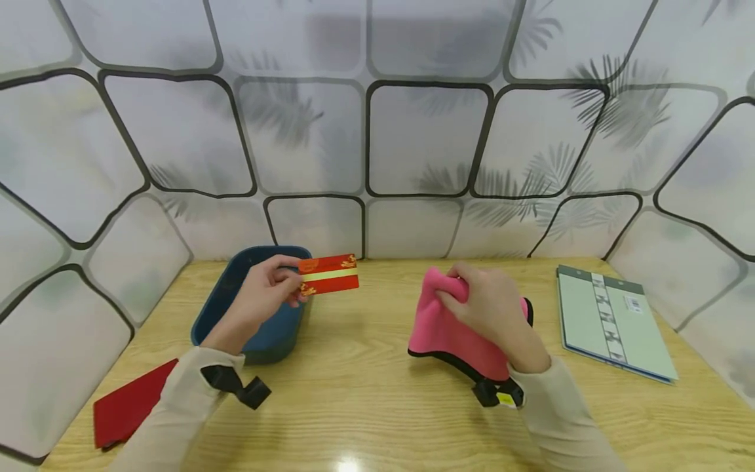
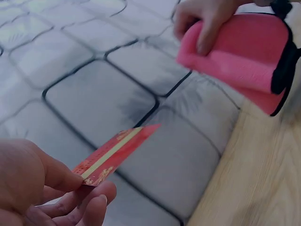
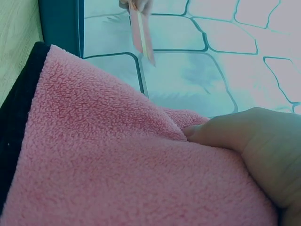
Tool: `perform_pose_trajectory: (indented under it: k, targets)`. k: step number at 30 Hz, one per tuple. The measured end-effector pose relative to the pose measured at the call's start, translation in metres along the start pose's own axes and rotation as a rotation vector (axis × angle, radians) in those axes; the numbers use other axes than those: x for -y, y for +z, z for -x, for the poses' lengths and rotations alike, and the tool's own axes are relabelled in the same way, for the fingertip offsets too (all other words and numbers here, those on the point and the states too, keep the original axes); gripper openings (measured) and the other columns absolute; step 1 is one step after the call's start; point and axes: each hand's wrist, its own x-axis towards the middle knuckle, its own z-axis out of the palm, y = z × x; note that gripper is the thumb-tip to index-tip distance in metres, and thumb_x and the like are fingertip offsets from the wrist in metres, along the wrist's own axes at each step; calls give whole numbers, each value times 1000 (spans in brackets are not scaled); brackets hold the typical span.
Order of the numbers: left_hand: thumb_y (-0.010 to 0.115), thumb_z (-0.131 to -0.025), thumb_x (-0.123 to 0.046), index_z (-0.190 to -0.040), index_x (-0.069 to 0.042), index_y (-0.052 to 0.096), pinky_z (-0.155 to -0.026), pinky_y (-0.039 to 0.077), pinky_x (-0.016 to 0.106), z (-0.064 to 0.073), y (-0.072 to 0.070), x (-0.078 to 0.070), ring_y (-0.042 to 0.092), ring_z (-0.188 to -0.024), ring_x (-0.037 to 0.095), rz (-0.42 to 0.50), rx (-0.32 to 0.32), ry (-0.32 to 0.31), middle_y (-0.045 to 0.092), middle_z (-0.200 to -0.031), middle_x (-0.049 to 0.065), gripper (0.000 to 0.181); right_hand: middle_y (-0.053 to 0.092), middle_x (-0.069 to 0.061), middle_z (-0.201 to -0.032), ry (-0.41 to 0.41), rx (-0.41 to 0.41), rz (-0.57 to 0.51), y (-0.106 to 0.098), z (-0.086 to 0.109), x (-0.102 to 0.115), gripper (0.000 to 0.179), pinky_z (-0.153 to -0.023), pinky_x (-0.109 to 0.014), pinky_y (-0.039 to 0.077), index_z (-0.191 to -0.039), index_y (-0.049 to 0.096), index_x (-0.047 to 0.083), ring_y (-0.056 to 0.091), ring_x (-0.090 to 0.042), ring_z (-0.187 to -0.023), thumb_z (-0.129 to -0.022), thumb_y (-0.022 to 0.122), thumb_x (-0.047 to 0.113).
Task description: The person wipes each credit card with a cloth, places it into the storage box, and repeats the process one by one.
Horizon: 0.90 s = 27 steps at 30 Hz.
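Note:
My left hand [image 1: 265,292] pinches a red card [image 1: 328,275] by its left end, between thumb and fingers. The card has a pale yellow stripe and gold patterns, and it is held up beside the blue bin [image 1: 271,334]. On the right, my right hand [image 1: 486,305] grips a pink fleecy cloth [image 1: 436,328] with black edging, bunched at its top under the thumb. The cloth hangs down from the grip toward the table. In the right wrist view the cloth's fuzzy surface [image 3: 103,155] fills the foreground, and most of the right hand's fingers are hidden.
A dark red flat item [image 1: 132,406] lies at the left, partly behind the left sleeve. Pale green notebook-like folder [image 1: 619,321] with a patterned band lies at the right. The wooden table [image 1: 366,406] meets a patterned padded wall [image 1: 425,141] at the back.

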Motion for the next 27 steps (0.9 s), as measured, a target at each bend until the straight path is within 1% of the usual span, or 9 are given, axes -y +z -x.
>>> perform_pose_trajectory:
  k: [2, 7, 10, 12, 14, 16, 18, 22, 27]
  targets:
    - [50, -99, -7, -133, 5, 44, -64, 56, 25, -3, -14, 6, 66, -67, 12, -9, -17, -30, 68, -90, 4, 36, 46, 4, -51, 0, -3, -1, 0, 1, 0, 21, -44, -26, 31, -81, 64, 12, 39, -12, -46, -74, 81, 22]
    - [47, -99, -5, -131, 11, 39, -62, 56, 24, -11, -42, 25, 64, -64, 7, -32, -61, -58, 65, -83, -4, 37, 48, 3, -52, 16, 6, 3, 0, 2, 2, 21, -44, -27, 31, -82, 65, 12, 40, -14, -46, -74, 81, 22]
    - [45, -98, -4, -131, 15, 37, -62, 56, 25, -17, -55, 35, 62, -63, 4, -79, -76, -81, 65, -84, -1, 38, 48, 2, -52, 9, 5, 3, 1, 1, 4, 21, -44, -27, 32, -82, 64, 12, 40, -14, -47, -74, 81, 23]
    - [45, -97, -2, -131, 16, 36, -62, 56, 25, -22, -62, 39, 62, -62, 4, -131, -85, -96, 66, -87, 6, 40, 47, 2, -52, -1, 2, -2, 1, 1, 4, 22, -44, -27, 32, -82, 64, 11, 40, -14, -46, -74, 81, 23]
    - [44, -95, -1, -131, 18, 36, -61, 57, 27, -27, -65, 42, 62, -61, 5, -182, -86, -118, 66, -92, 17, 41, 47, 3, -52, -6, -5, -5, 1, 0, 4, 22, -43, -27, 32, -82, 64, 11, 39, -13, -46, -74, 81, 23]
    - [43, -92, 0, -130, 19, 37, -60, 58, 29, -32, -67, 43, 64, -61, 8, -237, -84, -152, 64, -97, 25, 43, 46, 4, -52, -8, -6, -5, 1, 1, 4, 22, -43, -26, 31, -82, 64, 11, 39, -13, -46, -74, 81, 23]
    - [42, -89, 0, -127, 20, 39, -59, 58, 31, -38, -68, 43, 65, -60, 12, -294, -84, -181, 64, -97, 30, 44, 45, 4, -51, -8, -2, -5, 0, 1, 4, 23, -44, -25, 30, -83, 64, 11, 38, -12, -46, -74, 81, 24]
    - [43, -84, 1, -119, 20, 46, -57, 59, 33, -51, -67, 40, 65, -55, 14, -427, -86, -206, 65, -91, 30, 40, 43, 5, -51, -2, 12, -5, -1, 1, 3, 24, -45, -24, 29, -83, 64, 11, 38, -11, -47, -75, 81, 25]
    - [45, -80, 4, -113, 22, 52, -55, 59, 35, -66, -65, 43, 64, -50, 15, -504, -56, -207, 68, -73, 21, 38, 40, 5, -51, 0, 27, -6, -3, 1, 2, 24, -45, -24, 28, -83, 64, 10, 36, -11, -47, -76, 81, 26]
